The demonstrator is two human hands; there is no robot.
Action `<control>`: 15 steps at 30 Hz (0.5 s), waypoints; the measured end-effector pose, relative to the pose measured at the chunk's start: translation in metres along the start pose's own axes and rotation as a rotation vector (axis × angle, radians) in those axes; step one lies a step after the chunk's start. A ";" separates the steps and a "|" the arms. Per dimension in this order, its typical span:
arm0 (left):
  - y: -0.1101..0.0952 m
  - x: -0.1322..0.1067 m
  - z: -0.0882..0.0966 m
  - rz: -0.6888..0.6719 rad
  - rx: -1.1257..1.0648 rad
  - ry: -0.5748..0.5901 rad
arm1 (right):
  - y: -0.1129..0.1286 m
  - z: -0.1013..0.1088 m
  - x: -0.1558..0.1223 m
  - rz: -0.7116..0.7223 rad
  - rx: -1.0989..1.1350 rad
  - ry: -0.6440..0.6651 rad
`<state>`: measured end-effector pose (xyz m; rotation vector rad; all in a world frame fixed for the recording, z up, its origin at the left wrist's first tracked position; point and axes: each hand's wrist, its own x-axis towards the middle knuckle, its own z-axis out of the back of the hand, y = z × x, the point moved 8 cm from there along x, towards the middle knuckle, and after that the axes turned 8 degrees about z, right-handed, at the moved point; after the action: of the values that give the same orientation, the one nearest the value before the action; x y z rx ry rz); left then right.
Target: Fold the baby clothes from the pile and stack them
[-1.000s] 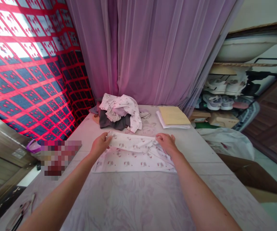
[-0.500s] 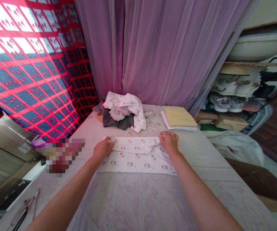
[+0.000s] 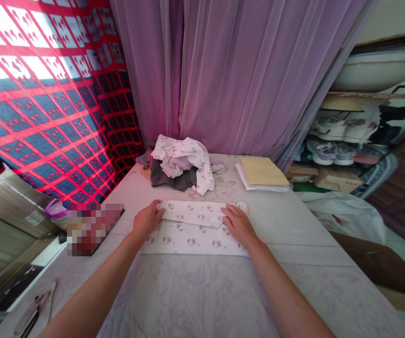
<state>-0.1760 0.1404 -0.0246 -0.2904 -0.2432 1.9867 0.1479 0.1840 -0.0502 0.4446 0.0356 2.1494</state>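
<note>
A white garment (image 3: 195, 241) printed with small grey and red figures lies on the bed sheet in front of me, its far part folded back towards me in a strip. My left hand (image 3: 148, 219) pinches the strip's far left corner between thumb and fingers. On the right end of the strip rests my right hand (image 3: 239, 224), fingers stretched out and lying over the cloth. A bit of fabric sticks out beyond that hand. Which kind of garment it is, the folds do not show.
Behind the garment lies a heap of crumpled clothes (image 3: 183, 162). At the back right is a folded stack with a yellow piece (image 3: 263, 171) on top. Glasses (image 3: 35, 307) lie near left, below a blurred-out item (image 3: 93, 230). Purple curtains (image 3: 240, 75) hang behind; a shoe rack stands right.
My right hand has moved left and slightly nearer, from gripping the far right corner to lying on the strip. The strip's right end now lies flatter; my left hand stays at its corner.
</note>
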 end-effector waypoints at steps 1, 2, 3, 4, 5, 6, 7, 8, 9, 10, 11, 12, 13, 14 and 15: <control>0.000 0.001 -0.001 -0.005 0.012 0.000 | -0.002 0.000 -0.001 -0.006 0.008 -0.005; 0.000 0.001 -0.002 -0.010 0.021 0.001 | -0.004 0.000 -0.001 -0.017 0.012 -0.008; 0.000 0.002 -0.003 -0.015 0.022 0.005 | -0.007 0.000 -0.002 -0.034 0.013 -0.011; 0.000 0.003 -0.005 -0.020 0.008 0.014 | -0.010 0.001 -0.003 -0.057 0.011 -0.015; 0.001 0.004 -0.006 -0.023 -0.020 0.030 | -0.012 0.003 -0.004 -0.081 0.010 -0.024; 0.002 0.004 -0.008 -0.025 -0.057 0.055 | -0.014 0.006 -0.005 -0.107 0.012 -0.039; 0.002 0.004 -0.010 -0.024 -0.095 0.084 | -0.016 0.010 -0.005 -0.135 0.014 -0.058; 0.003 0.004 -0.011 -0.022 -0.126 0.110 | -0.018 0.016 -0.006 -0.174 0.013 -0.078; 0.004 0.004 -0.012 -0.018 -0.145 0.126 | -0.021 0.022 -0.006 -0.225 0.006 -0.097; 0.004 0.003 -0.012 -0.017 -0.151 0.130 | -0.024 0.028 -0.007 -0.288 -0.005 -0.105; 0.004 0.003 -0.011 -0.017 -0.144 0.124 | -0.027 0.032 -0.009 -0.362 -0.016 -0.096; 0.004 0.003 -0.010 -0.018 -0.131 0.109 | -0.030 0.035 -0.011 -0.440 -0.020 -0.067; 0.004 0.002 -0.009 -0.019 -0.115 0.094 | -0.032 0.035 -0.013 -0.509 -0.012 -0.022; 0.004 0.002 -0.009 -0.019 -0.099 0.084 | -0.032 0.034 -0.015 -0.563 0.006 0.029; 0.003 0.002 -0.009 -0.020 -0.088 0.082 | -0.031 0.032 -0.016 -0.600 0.028 0.075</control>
<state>-0.1768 0.1411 -0.0347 -0.4229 -0.2800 1.9424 0.1914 0.1850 -0.0307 0.3171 0.2148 1.5738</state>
